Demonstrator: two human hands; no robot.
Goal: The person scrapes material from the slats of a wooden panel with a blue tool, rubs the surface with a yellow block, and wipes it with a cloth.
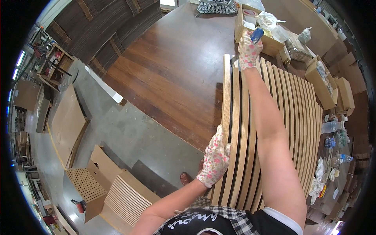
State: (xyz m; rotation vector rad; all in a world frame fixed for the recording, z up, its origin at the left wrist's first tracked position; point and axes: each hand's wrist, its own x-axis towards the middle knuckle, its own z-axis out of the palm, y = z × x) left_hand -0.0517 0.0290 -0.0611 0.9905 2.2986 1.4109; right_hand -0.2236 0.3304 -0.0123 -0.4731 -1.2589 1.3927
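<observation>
hands (214,161) in pink-flowered cream gloves (249,54), black white-edged sleeve (272,226), checked cloth (243,226)

Clear plastic bottles (332,127) near an open cardboard box (318,88).

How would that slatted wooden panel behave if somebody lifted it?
The slatted wooden panel is probably stiff lengthwise, since its wooden slats run the long way. It might flex a little crosswise, where dark lines separate them. With so many slats side by side, it could well be heavy and awkward for one person.

Pink-flowered cream gloves (214,160); tan slats (226,94), black-striped between; blue handle (257,35); brown tabletop (172,74); grey floor (129,131).
</observation>
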